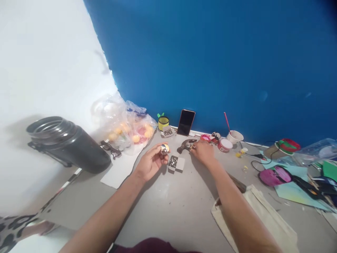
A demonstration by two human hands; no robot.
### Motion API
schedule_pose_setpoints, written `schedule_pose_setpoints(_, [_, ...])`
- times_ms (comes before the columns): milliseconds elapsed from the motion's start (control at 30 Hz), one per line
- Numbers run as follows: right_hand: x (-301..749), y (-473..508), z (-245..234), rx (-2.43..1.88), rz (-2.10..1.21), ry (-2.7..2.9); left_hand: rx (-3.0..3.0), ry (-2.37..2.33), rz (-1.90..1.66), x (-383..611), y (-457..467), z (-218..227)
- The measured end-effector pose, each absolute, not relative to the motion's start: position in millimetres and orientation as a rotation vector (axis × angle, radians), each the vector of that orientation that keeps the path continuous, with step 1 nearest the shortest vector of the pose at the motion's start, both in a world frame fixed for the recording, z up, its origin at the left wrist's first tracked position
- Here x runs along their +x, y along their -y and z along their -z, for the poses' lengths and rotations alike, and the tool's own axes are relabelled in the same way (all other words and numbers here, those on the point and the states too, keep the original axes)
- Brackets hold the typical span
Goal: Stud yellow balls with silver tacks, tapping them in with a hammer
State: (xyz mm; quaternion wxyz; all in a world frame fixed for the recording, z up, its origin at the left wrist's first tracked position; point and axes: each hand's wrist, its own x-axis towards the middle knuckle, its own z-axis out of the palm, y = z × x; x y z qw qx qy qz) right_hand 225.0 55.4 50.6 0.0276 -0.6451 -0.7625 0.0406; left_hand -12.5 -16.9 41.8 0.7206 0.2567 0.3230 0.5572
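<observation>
centre of the frame: we are holding a small yellow ball [165, 148], partly covered in shiny studs, pinched between thumb and fingertips of the left hand [151, 162]. the right hand [203, 151] is lying just right of centre with its fingers touching the head of the hammer [186, 144]; we cannot tell whether they are closing round it. the open stud box [173, 162] is sitting on the grey floor [168, 203] just below the ball, between the hands, with its lid [180, 164] touching it on the right. a phone [185, 122] is leaning on the blue wall behind. our judgement: we are better off pinching the ball on its bare yellow side, low over the box so loose studs drop back in. the hammer looks heavy for so small a ball, so only light taps, with fingertips clear of the struck spot.
</observation>
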Motion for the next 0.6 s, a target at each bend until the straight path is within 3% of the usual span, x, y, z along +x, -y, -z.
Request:
schedule_pose_setpoints(267, [186, -22, -67, -1.324, -0.327, 2.675, 0.601, -0.877, -1.343, -9, -3, -11])
schedule_pose_setpoints(600, [171, -18, -48, -1.301, -0.203, 2.921, 0.707, -0.835, -1.361, -17, -11, -1])
